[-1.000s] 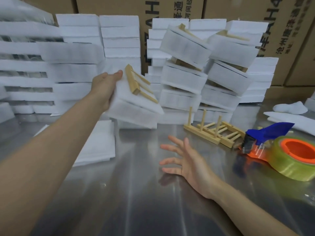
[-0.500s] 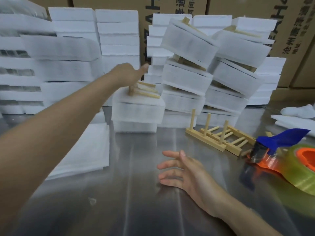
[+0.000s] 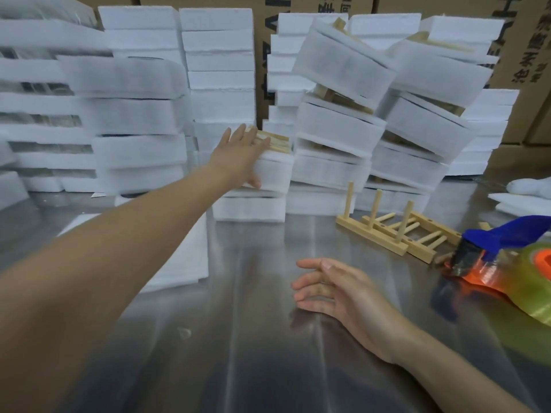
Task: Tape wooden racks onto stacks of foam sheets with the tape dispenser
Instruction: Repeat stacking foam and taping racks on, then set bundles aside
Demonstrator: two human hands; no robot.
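Left hand now lies flat on foam bundle, half-hiding rack; right hand spread.

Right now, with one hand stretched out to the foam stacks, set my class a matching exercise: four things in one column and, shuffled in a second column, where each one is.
Column 1
1. left hand
2. right hand
3. tape dispenser
4. loose wooden rack

Column 2
A. lies on the table at far right, no hand on it
B. fingers spread, over bare metal
C. rests on top of a foam bundle
D. stands pegs up, in front of the leaning stacks

Pairs: 1-C, 2-B, 3-A, 4-D
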